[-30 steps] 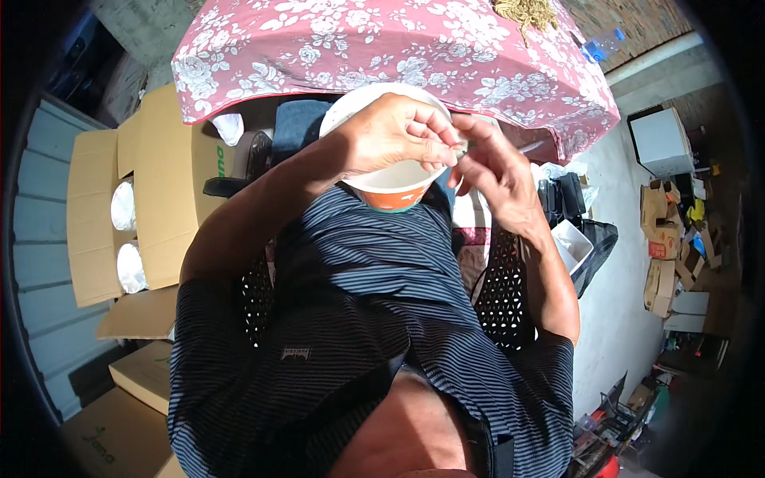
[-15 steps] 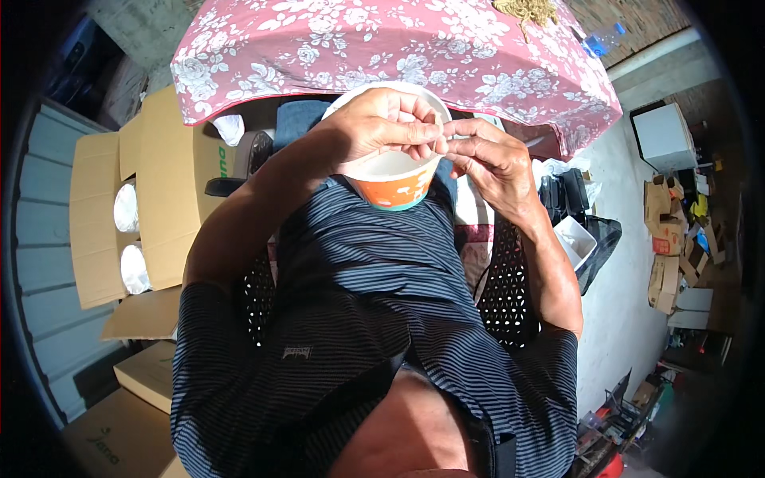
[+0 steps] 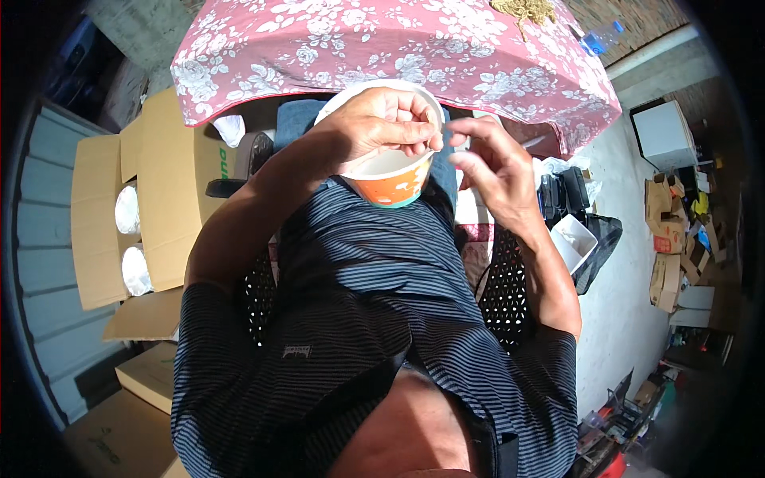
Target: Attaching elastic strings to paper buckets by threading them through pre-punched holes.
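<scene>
A round paper tub with a white inside and an orange and teal printed wall stands at my lap. Above its opening is my left hand, its thumb and fingers pinched together. Whatever lies between those fingertips is too small to make out. To the right of the tub, apart from the left fingertips, my right hand has its thumb and bent fingers spread, and nothing shows between them. My left hand and wrist hide part of the tub's rim and inside.
Beyond the tub is a table with a pink floral cloth, a tangle of yellowish strands on it. Open cardboard boxes stand at the left. A white container and black bag lie at the right.
My right hand has come away from the left fingertips toward the right, and its fingers have spread. My left hand stays pinched over the tub, which has shifted slightly left.
</scene>
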Available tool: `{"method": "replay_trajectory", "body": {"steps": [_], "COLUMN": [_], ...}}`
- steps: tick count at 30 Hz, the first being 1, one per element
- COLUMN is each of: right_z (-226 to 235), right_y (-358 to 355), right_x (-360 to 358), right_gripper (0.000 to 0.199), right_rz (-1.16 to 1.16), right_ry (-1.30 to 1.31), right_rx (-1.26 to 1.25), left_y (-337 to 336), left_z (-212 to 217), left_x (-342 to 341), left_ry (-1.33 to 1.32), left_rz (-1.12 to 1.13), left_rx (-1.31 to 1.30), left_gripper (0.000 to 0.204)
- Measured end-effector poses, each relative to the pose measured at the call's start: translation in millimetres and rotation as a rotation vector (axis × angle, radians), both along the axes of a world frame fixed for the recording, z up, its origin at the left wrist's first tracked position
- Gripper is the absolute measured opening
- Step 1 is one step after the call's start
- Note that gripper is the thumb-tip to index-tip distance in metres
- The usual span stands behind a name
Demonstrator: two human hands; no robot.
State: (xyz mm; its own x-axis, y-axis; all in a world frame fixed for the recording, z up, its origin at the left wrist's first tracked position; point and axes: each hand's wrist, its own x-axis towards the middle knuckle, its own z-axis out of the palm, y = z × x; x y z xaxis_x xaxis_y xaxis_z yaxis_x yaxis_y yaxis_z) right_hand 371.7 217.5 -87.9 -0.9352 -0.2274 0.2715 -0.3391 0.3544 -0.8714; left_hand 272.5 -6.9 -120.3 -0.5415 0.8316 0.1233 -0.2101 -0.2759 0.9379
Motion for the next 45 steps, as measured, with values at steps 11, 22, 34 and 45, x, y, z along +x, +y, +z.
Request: {"method": "replay_trajectory", "body": {"steps": [11, 22, 34, 45], "right_z": [-13.9, -9.2, -15.3, 8.1], "right_y": [-10.2, -21.9, -28.5, -23.2], "right_x": [-26.9, -13.1, -17.2, -9.7], "right_gripper": [0.016, 0.013, 0.009, 0.022], "right_rz": [0.045, 0.028, 0.094, 0.004], "right_ry": [0.396, -0.094, -0.209, -0.322], "right_rx": [0.175, -0.298, -0.354, -0.267], "left_y": [-7.3, -19.7, -18.9, -19.9], "left_z": [24.9, 20.4, 12.4, 14.3], "left_x": [-7.6, -12.7, -8.5, -1.3], "left_ry": [0.099, 0.018, -0.138, -0.032], "left_rz": [-0.022, 0.001, -0.024, 0.04], "left_rx": [-0.057, 0.042, 0.101, -0.049], "left_gripper": [0.02, 0.016, 0.014, 0.018]}}
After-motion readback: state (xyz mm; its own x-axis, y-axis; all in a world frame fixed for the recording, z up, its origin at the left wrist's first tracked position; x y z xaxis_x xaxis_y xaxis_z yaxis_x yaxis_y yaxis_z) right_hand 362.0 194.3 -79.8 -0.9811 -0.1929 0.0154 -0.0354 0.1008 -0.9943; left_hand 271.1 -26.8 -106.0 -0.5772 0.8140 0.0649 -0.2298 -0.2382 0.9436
